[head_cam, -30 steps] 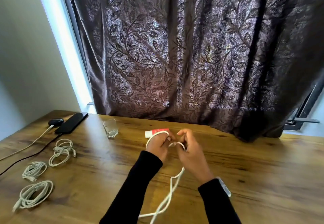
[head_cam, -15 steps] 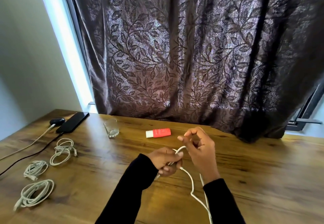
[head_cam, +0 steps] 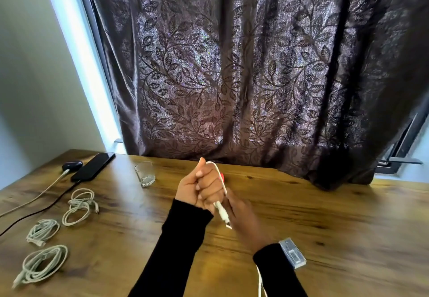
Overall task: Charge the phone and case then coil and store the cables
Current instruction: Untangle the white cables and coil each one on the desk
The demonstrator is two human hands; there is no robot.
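left hand point(head_cam: 201, 186) raised, white cable point(head_cam: 221, 208) looped over

head cam | faces forward-down | hands point(head_cam: 216, 194) close | table point(head_cam: 325, 227) below

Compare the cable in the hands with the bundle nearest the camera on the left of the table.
The cable in the hands is gripped in the left hand, off the table; the near bundle lies untouched on the wood. The held cable is only partly wound, its plug sticking out and a length trailing down past the right hand; the bundle is fully looped. Both are pale charging cables.
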